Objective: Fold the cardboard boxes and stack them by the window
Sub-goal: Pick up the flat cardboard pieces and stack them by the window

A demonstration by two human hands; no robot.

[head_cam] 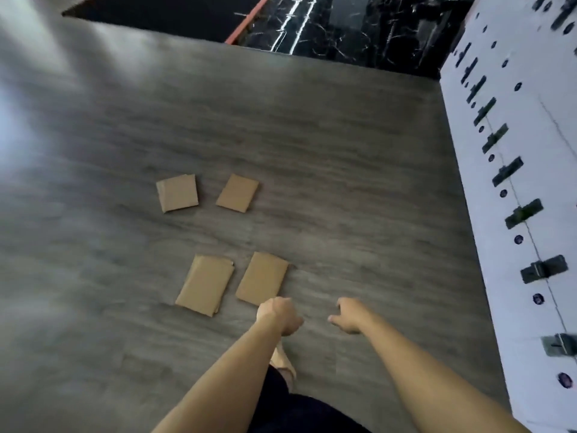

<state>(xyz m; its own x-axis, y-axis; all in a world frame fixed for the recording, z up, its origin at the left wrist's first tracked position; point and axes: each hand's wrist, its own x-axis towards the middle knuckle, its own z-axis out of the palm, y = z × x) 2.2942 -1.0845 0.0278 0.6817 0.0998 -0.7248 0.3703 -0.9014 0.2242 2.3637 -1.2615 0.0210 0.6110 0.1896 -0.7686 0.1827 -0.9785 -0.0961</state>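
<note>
Several flat brown cardboard pieces lie on the grey wood floor in two rows. The far left piece [177, 192] and far right piece [237, 193] sit apart. Nearer me lie the near left piece [204, 285] and the near right piece [261, 278]. My left hand [278, 315] hangs above the near right piece's lower corner, fingers curled, holding nothing I can see. My right hand [349, 315] hangs beside it over bare floor, fingers loosely curled and empty. The frame is blurred by motion.
A white wall or panel [512, 170] with dark clips and dots runs along the right. A black marble strip [343, 26] and a dark area with an orange edge [246, 20] lie at the far end. My leg and foot [282, 364] show below.
</note>
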